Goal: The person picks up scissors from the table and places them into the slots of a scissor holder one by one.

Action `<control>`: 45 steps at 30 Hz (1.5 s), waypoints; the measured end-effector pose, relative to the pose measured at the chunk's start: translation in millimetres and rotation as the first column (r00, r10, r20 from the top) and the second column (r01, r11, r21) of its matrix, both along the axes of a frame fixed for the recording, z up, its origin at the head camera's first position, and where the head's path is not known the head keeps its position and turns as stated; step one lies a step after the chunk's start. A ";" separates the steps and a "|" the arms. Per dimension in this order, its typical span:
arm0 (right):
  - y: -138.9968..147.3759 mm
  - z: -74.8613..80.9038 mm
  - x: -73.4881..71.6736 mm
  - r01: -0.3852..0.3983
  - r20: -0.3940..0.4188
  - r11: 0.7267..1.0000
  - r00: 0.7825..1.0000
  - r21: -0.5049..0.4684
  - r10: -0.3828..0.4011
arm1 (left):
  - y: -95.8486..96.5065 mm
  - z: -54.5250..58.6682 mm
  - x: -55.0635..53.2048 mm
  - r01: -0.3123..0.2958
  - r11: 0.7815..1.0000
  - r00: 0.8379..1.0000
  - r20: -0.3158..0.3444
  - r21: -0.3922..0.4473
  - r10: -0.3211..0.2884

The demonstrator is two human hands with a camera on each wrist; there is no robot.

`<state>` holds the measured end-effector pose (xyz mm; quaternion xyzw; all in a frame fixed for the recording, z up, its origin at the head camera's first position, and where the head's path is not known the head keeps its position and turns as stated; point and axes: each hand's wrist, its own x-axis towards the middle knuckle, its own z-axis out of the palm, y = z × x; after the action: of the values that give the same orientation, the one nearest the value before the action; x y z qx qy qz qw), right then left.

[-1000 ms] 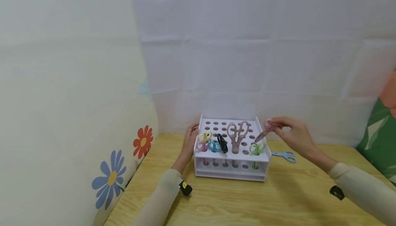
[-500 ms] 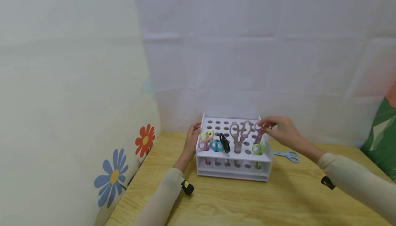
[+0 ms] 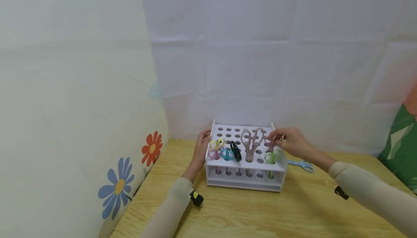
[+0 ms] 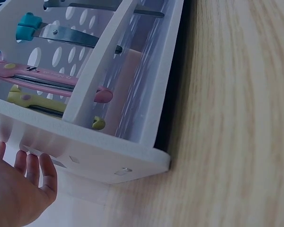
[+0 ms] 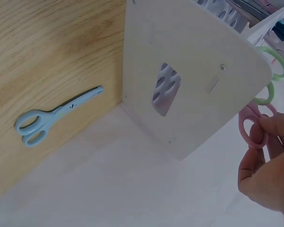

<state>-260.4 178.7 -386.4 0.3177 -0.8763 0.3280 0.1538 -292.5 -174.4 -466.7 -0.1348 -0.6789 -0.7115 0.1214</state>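
Observation:
My right hand [image 3: 291, 142] pinches the pink handle loops of a pair of scissors [image 5: 248, 125] over the right side of the white rack [image 3: 228, 182]. The blades of these scissors point down, behind the green-handled scissors [image 3: 272, 157]. At the rack's left side wall rests my left hand [image 3: 201, 151], its fingertips against the panel in the left wrist view. Several more scissors stand in the front holes: a pink pair [image 4: 42, 78], a yellow pair [image 3: 217, 143], a teal pair [image 3: 227, 154], a black pair [image 3: 235, 151] and a large grey-brown pair [image 3: 251, 145].
Light blue scissors [image 3: 303, 165] lie on the wooden table [image 3: 247, 212], just right of the rack. A white cloth [image 3: 244, 67] hangs behind. Flower-patterned fabric [image 3: 114, 122] borders the left side, and a green patterned cloth [image 3: 399, 143] the right.
My right hand has moved left and then down, bringing the pink scissors from beside the rack into its right side, blades now downward. The left hand stays at the rack's side.

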 end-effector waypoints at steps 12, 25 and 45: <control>-0.7 -7.6 -3.2 -0.034 0.077 0.998 0.997 0.054 0.030 | -0.6 1.2 -1.2 0.001 1.000 1.000 0.019 -0.022 -0.001; -2.0 -10.2 -4.2 -0.087 0.117 0.991 0.990 0.102 0.075 | 0.6 4.5 2.2 0.002 1.000 0.999 0.042 -0.027 -0.001; 16.4 14.6 -1.4 -0.032 0.117 0.989 0.993 0.142 0.015 | 1.2 -24.6 -25.3 -0.051 0.999 0.997 0.061 -0.018 0.052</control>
<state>-261.8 195.1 -371.8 0.3187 -0.9012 0.2838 0.0758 -317.8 -173.2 -491.3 -0.0963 -0.6914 -0.7063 0.1174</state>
